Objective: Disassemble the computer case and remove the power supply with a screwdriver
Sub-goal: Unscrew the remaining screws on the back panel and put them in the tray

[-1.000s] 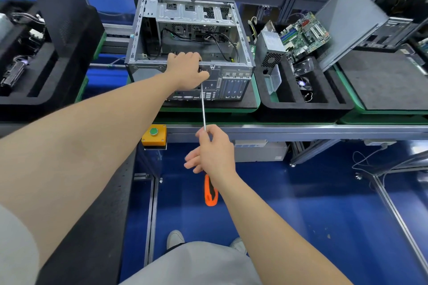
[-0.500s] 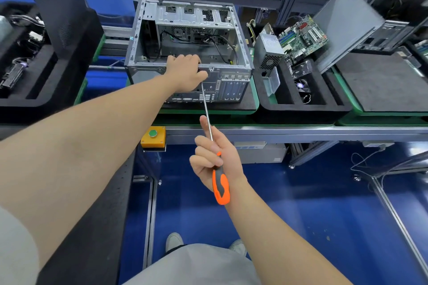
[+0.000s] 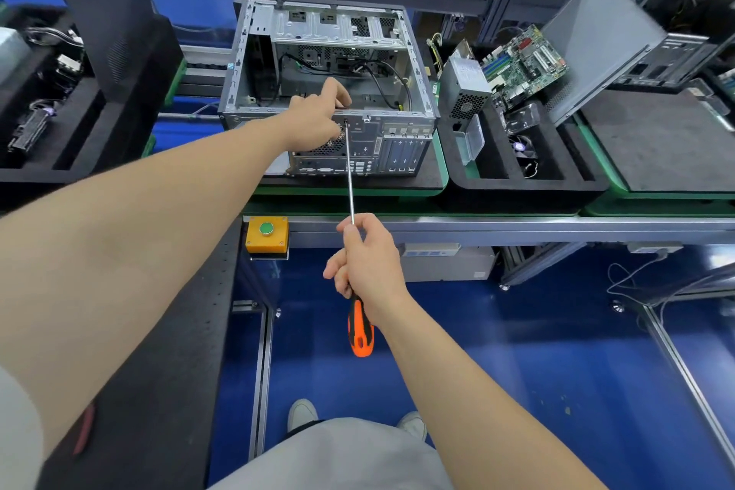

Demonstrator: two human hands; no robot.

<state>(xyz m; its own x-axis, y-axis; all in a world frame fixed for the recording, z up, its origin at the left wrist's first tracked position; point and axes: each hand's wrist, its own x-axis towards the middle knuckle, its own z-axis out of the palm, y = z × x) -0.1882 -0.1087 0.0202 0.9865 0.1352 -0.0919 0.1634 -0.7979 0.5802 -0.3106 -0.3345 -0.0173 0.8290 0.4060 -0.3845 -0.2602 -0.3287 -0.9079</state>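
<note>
Grips the screwdriver (image 3: 350,179) in the right hand (image 3: 366,263), fingers wrapped round the upper handle and the root of the shaft, orange-and-black butt poking out below the wrist. Sets the tip far ahead of that hand, on the top edge of the rear panel of the computer case (image 3: 405,149). Braces the left hand (image 3: 314,123) right at that tip, with the index finger stretched over the rim into the open case and the other fingers curled against the panel. Cannot tell whether pinching a screw or merely steadying.

Judged for handling: stiff sheet steel, probably fairly heavy and sharp along the folded edges, so best held by the rim or frame rails, never by the loose black cables (image 3: 397,80) inside. Long thin shaft likely to wander, hence worth guiding near the tip. Cannot tell whether a power supply sits within, behind the left hand. Expect a dense, rigid box, to be lifted by its shell, not its wires.

Under the case, a black foam pad (image 3: 397,183). Right of both hands, a black foam tray (image 3: 517,191) with a grey boxed unit (image 3: 463,84), a motherboard (image 3: 525,64) and a small fan (image 3: 522,150), a grey side panel (image 3: 596,40) leaning behind. Near the right hand on its left, a yellow button box (image 3: 266,235) at the metal rail (image 3: 517,229). Below both arms, blue floor (image 3: 517,350).
</note>
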